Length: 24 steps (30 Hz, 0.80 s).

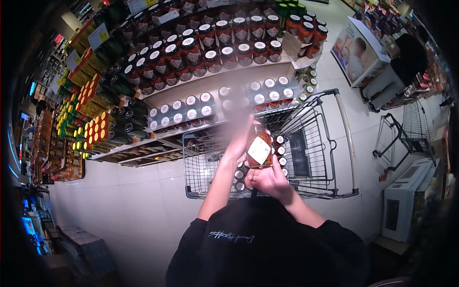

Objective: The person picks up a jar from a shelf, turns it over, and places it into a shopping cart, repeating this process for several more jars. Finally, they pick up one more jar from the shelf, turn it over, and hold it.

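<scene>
A glass jar with reddish contents and a pale diamond label [259, 151] is held over a wire shopping cart [345, 138]. My left hand [241, 141] is against the jar's left side, its fingers partly hidden behind the jar and a blurry haze. Around the jar's lower right side, my right hand [269, 180] is closed, thumb along the glass. Beneath both hands, in the cart, stand several white-lidded jars [239, 186]. More dark-lidded jars [280, 150] are right of the held jar.
Ahead, shelves carry rows of white-lidded red jars [223, 33]. Yellow-capped bottles [98, 126] stand at the left. At the right are a person in dark clothing [409, 60], a display counter [358, 52], another cart [415, 126] and a white cabinet [404, 201].
</scene>
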Available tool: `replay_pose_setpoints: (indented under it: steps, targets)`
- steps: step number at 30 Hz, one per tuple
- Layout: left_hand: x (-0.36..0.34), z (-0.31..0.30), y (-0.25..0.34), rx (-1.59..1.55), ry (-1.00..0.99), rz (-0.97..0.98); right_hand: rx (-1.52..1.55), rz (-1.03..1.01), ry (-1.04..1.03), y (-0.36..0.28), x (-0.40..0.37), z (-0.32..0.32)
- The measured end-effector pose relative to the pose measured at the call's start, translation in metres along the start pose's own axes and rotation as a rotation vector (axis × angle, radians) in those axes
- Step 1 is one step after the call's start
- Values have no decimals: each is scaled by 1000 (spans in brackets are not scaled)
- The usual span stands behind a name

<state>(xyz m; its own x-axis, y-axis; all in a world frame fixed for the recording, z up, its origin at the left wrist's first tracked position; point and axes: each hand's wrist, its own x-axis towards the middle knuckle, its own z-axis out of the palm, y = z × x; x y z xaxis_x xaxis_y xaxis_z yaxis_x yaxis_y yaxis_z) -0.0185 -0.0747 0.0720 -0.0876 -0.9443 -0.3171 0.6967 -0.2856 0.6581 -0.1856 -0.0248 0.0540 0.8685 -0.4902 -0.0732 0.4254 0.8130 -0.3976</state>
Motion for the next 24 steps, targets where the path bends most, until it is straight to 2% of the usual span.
replay_pose_setpoints:
  steps: [2,3,7,9,13,15,19,24]
  targets:
    - [-6,6,-3,-53,-21,10,-3,17,-55,-1,-2,-7]
    - [-7,9,-4,-41,11,48,-19,-12,19,-3,-3,2]
    - [-19,21,-4,-74,12,88,-74,-50,-5,-3,-8,2]
    - [-25,27,-3,-107,4,92,-121,23,-113,-2,-11,-4]
    - [-32,34,-3,-177,-39,119,-135,33,-215,-4,-11,-5]
    - [-36,37,-2,-176,-40,145,-14,31,-212,-3,-10,-4]
    - [-40,39,-1,-198,-27,185,-4,41,-265,-5,-8,9]
    - [-40,35,1,-121,18,246,198,114,-173,-4,-8,20]
